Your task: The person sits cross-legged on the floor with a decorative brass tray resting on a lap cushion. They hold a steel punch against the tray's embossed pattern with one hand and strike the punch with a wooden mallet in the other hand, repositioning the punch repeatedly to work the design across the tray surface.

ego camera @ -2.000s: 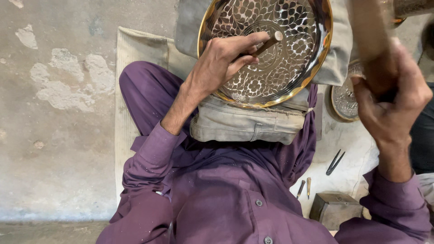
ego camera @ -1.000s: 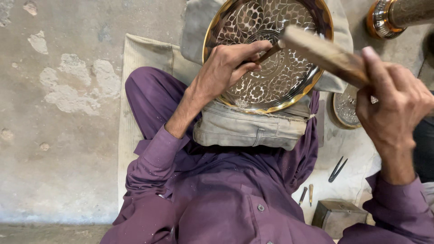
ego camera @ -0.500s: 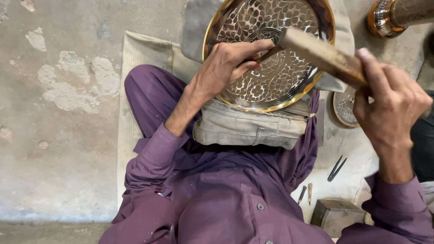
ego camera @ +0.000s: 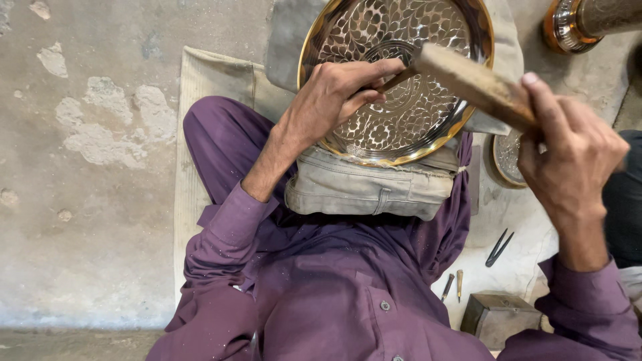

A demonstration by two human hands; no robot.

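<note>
Seen from the head camera: left hand pinches a thin chisel against the engraved brass plate, which rests on a folded grey cloth on the lap. Right hand is closed around a wooden mallet, its head touching the chisel top.

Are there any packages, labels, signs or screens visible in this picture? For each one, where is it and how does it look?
None of these are in view. The nearest to a container is a small grey metal box on the floor, by the person's right sleeve; no label shows on it.
</note>
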